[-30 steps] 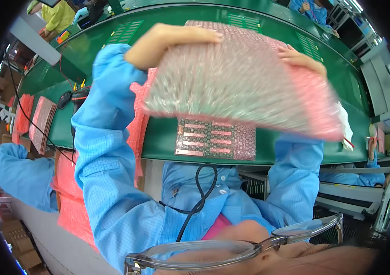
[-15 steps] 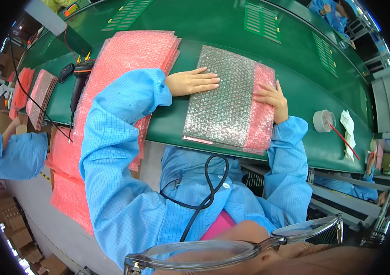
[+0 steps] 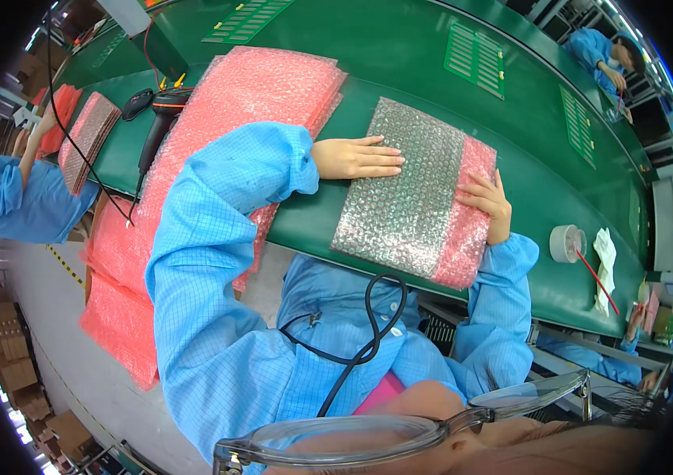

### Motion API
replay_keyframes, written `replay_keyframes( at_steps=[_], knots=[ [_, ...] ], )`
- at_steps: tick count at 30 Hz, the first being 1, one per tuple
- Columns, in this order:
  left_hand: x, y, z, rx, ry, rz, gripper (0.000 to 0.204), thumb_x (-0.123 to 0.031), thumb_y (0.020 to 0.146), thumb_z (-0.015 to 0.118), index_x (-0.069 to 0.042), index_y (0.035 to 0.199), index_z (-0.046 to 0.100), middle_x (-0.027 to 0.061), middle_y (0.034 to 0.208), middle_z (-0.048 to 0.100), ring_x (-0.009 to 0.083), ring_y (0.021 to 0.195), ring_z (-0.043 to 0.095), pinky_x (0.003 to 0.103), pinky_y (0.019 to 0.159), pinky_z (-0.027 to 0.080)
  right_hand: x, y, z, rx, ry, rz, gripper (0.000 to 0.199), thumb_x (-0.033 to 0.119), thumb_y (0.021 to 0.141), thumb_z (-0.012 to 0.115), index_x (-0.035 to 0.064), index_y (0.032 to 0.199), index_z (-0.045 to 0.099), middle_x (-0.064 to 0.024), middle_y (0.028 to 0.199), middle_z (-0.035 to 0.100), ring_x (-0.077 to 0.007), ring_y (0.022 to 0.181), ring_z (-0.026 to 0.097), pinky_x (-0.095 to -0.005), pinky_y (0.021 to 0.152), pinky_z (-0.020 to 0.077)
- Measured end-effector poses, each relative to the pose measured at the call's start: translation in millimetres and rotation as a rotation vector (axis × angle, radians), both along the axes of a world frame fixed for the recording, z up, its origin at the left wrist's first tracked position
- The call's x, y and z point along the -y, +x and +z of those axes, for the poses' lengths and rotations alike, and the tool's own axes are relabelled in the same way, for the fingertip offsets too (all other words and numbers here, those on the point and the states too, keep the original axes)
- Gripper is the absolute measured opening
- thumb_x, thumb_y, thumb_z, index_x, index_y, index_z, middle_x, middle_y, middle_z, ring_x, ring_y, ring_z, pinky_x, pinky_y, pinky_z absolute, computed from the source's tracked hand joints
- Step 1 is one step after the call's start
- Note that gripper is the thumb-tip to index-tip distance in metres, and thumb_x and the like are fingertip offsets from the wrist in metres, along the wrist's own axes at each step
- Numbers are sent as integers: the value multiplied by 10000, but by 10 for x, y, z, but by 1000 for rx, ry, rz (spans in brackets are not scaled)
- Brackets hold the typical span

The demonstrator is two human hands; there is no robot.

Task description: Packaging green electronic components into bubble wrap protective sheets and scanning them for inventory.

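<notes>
A flat bubble-wrap packet [image 3: 406, 207], silvery grey with a pink band along its right side, lies at the near edge of the green bench [image 3: 400, 67]. My left hand [image 3: 358, 158] rests palm down on its upper left part, fingers stretched out together. On the pink band at the right lies my right hand [image 3: 488, 204], its fingers extended over the edge. Both hands are open and press on the packet without gripping it. What the packet holds inside cannot be made out.
A tall stack of pink bubble-wrap sheets [image 3: 261, 83] lies left, partly under my left sleeve. Beyond it are a barcode scanner [image 3: 164, 119] and a black mouse [image 3: 138, 104]. At right stand a round tub [image 3: 566, 242], a red stick [image 3: 596, 283] and white tissue [image 3: 605, 265]. Co-workers sit nearby.
The whole view has shifted, so the bench things appear lower and further right. Both hands stay flat on the packet. At left, a co-worker's arm has reached further forward.
</notes>
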State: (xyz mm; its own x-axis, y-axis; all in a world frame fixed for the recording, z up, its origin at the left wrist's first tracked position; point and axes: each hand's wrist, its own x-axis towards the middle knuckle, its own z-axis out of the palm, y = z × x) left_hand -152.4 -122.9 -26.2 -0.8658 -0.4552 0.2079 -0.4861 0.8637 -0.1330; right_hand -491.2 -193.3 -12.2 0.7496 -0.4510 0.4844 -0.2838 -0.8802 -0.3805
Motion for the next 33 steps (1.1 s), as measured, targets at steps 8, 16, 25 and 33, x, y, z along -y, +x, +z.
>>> replay_keyframes(
  at_steps=[8, 16, 25, 33],
  knots=[
    [-87, 50, 175, -63, 103, -5, 513, -118, 835, 410, -79, 1335, 302, 90, 1411, 257, 252, 1309, 238, 464, 1050, 231, -11, -88, 53, -26, 102, 60, 261, -14, 708, 493, 43, 904, 656, -124, 1069, 600, -310, 1160, 462, -478, 1054, 195],
    [-1261, 1997, 741, -199, -489, 1602, 330, -180, 734, 588, -35, 1024, 526, 162, 932, 574, 337, 862, 570, 436, 759, 464, 596, -433, -242, 507, 627, -193, 375, -96, 716, 369, -30, 1020, 577, -119, 1104, 571, -220, 1098, 491, -319, 972, 328],
    [-1849, 2830, 261, -417, 144, 1963, 440, -263, 705, 677, -9, 1026, 515, 220, 990, 588, 345, 926, 579, 422, 796, 461, 948, 41, -439, 393, 490, -319, 198, -27, 791, 441, -11, 907, 601, -86, 890, 611, -170, 862, 552, -265, 809, 420],
    [-1748, 2812, 169, -466, 125, 1953, 454, -286, 718, 671, -7, 1022, 480, 235, 997, 582, 378, 935, 562, 436, 803, 452, 924, -84, -519, 440, 359, -247, 161, -57, 798, 426, -11, 839, 574, -93, 899, 571, -193, 872, 533, -286, 809, 419]
  ],
)
